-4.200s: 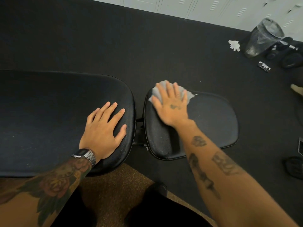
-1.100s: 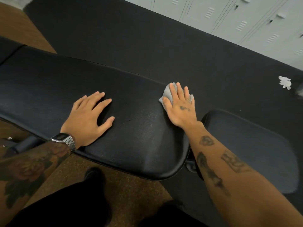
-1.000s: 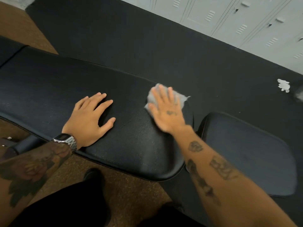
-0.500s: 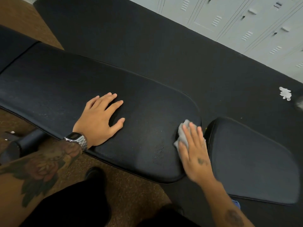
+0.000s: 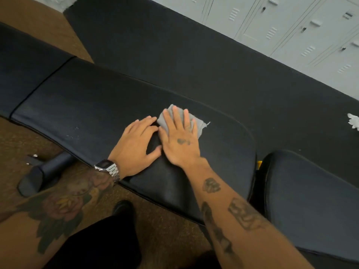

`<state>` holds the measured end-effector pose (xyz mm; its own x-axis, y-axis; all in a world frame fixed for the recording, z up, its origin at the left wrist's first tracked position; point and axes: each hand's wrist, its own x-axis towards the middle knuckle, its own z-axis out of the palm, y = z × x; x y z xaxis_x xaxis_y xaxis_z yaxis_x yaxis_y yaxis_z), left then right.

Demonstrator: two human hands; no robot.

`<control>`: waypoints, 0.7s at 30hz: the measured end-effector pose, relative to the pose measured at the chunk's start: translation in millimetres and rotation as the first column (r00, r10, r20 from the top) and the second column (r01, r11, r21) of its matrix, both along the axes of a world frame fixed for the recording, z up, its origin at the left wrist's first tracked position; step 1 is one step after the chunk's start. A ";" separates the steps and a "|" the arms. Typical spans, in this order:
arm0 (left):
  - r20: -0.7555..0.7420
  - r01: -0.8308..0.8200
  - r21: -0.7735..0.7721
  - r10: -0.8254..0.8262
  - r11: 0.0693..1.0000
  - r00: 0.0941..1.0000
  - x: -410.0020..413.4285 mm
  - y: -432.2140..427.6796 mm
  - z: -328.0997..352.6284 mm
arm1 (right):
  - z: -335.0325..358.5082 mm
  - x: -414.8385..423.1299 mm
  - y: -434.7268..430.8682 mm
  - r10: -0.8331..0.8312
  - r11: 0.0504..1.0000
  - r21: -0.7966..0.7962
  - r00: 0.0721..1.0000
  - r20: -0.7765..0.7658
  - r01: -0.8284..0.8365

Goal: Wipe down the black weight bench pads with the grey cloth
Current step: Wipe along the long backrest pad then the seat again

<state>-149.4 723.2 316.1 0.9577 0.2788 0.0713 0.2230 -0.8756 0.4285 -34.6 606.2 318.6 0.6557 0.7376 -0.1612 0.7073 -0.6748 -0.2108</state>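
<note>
- Nearest the viewer, two tattooed forearms are reaching forward over a brown carpeted floor (image 5: 171, 230) toward a black weight bench.
- The left hand (image 5: 136, 146), a metal wristwatch (image 5: 107, 167) at its wrist, is lying flat and released on the long back pad (image 5: 87, 105), bracing; it is holding nothing.
- The right hand (image 5: 179, 140) is pressing the grey cloth (image 5: 198, 123) flat under spread fingers, grasping it against the pad rather than clenching it.
- Half a second ago this hand and cloth were at the pad's rounded near-right end by the gap; they are now further in and toward the far side, with the right thumb touching the left hand.
- That likely means the end zone is covered and the long stretch leftward is still waiting; the bracing hand is blocking that path.
- The seat pad (image 5: 310, 200) is sitting to the right across a narrow gap.
- The pad's far edge is lying just past the cloth, above black rubber flooring (image 5: 194, 55).
- Farthest, pale lockers (image 5: 291, 26) are lining the wall, well apart from the work.
</note>
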 end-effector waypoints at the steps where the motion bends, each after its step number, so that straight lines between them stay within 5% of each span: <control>1: 0.031 -0.031 -0.029 0.032 0.999 0.999 -4.5 6.9 1.8 | -1.2 -16.4 2.3 0.038 0.999 0.021 0.999 0.017 -0.039; 9: -0.107 -0.198 0.093 0.207 0.976 0.972 -64.1 71.1 10.3 | 0.9 -79.7 -87.2 0.164 0.983 0.077 0.986 0.013 -0.165; 21: -0.194 -0.135 0.031 0.138 0.990 0.971 -74.6 82.2 16.6 | 8.5 24.2 -176.8 -0.254 0.966 -0.037 0.967 0.027 0.255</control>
<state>-224.0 805.3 332.7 0.9067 0.4080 -0.1071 0.4185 -0.8379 0.3503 -10.4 429.4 327.1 0.8248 0.5391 -0.1706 0.5152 -0.8408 -0.1662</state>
